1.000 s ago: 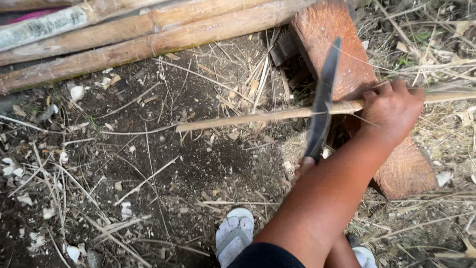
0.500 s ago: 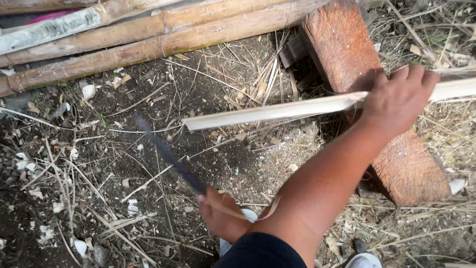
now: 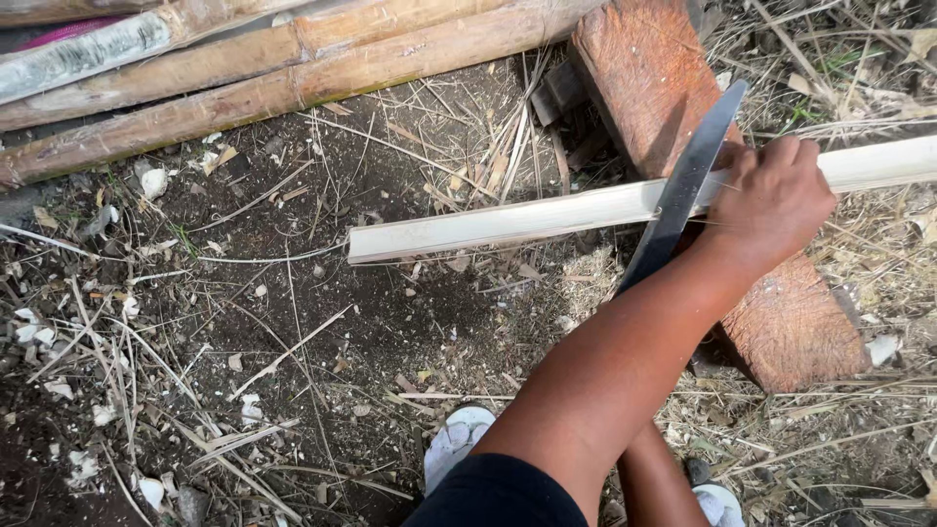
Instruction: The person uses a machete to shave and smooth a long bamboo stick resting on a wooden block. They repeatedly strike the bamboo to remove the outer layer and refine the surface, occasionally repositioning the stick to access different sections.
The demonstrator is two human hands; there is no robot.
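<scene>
One pale bamboo strip lies across the reddish wood block, left hand closed in a grip on it there. Dark blade crosses the strip beside that hand; right hand hidden.

— Where does everything lie?
— A split bamboo strip runs left to right across a wooden block on the ground. The left hand rests on the strip over the block. A machete blade crosses the strip just left of that hand.
— And behind?
— Bamboo poles lie along the far edge.
</scene>
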